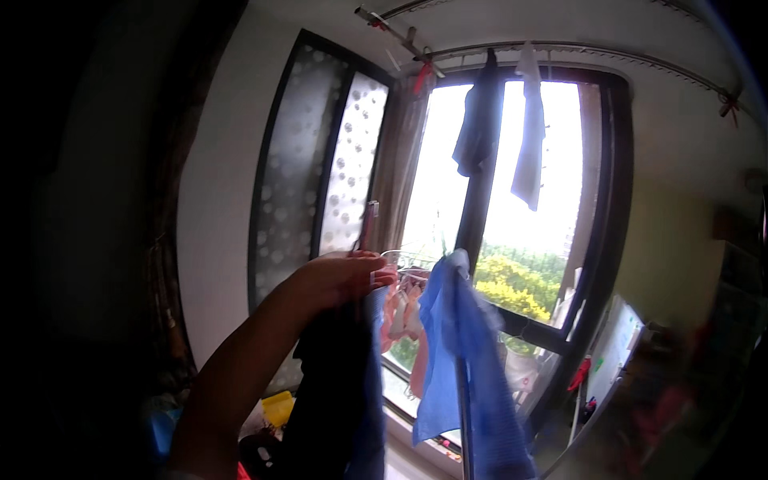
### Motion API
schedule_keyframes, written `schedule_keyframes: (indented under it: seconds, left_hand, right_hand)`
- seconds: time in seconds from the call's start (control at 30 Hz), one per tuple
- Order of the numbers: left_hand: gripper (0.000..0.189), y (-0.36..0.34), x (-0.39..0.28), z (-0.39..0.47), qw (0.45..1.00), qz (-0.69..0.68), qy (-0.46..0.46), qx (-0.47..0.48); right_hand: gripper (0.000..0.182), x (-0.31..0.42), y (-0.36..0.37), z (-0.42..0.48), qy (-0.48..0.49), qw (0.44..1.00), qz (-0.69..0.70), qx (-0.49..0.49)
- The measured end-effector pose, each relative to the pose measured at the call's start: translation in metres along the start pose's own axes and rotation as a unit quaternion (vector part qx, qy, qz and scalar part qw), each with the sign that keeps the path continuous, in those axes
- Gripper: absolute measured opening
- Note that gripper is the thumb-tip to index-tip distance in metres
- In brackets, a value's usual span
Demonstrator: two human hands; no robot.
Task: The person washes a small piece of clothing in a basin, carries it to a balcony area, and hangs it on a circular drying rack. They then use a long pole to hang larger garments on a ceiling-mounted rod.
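Observation:
My left hand (366,270) reaches in from the lower left, its fingers pointing right, at the top of a dark garment (333,384). A thin reddish rod with a pale tip (373,209) rises just behind the hand. Whether the fingers grip the garment, its hanger or the rod is too dark to tell. To the right of the hand hangs a light blue garment (438,360), its top bunched near a whitish piece (459,261). A metal pole (464,414) stands upright against the blue cloth. My right hand is out of view.
A ceiling drying rail (540,45) carries a dark cloth (480,120) and a white cloth (530,138) before a dark-framed window (615,156). Pink and white items (408,312) hang on a wire hanger behind. A whiteboard (615,348) leans at right; a yellow object (278,408) lies low left.

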State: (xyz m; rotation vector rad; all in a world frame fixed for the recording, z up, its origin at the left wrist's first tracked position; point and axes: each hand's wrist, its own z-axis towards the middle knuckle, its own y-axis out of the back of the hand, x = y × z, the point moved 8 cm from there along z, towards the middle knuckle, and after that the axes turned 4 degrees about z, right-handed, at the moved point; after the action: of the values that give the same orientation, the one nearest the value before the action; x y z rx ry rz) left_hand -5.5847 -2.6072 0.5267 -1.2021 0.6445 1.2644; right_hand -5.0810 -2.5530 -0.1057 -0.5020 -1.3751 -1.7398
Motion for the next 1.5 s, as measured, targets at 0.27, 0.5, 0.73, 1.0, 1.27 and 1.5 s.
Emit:
schedule_keyframes:
  seconds: [0.27, 0.5, 0.73, 1.0, 1.27, 1.5]
  left_hand:
    - [0.024, 0.053, 0.061, 0.021, 0.973, 0.181, 0.1, -0.1]
    - [0.024, 0.038, 0.09, 0.009, 0.982, 0.007, 0.175, -0.076]
    - [0.014, 0.076, 0.103, 0.017, 0.97, 0.028, 0.157, -0.185]
    - [0.023, 0.099, 0.071, 0.038, 0.985, 0.005, 0.08, -0.154]
    - [0.019, 0.098, 0.062, 0.042, 0.979, -0.023, 0.029, -0.2]
    - [0.027, 0.112, 0.108, 0.028, 0.968, -0.101, -0.018, -0.231]
  right_hand:
    - [0.03, -0.03, 0.037, -0.029, -0.006, 0.991, -0.132, 0.009]
    - [0.028, -0.043, 0.057, -0.04, 0.035, 0.96, -0.275, -0.047]
    - [0.025, -0.025, 0.068, -0.038, 0.129, 0.928, -0.339, -0.091]
    - [0.024, -0.079, 0.062, -0.117, -0.106, 0.975, -0.156, 0.118]
    - [0.025, -0.061, 0.094, -0.139, -0.151, 0.978, -0.128, 0.066]
    - [0.028, -0.071, 0.108, -0.109, -0.188, 0.98, -0.057, -0.015]
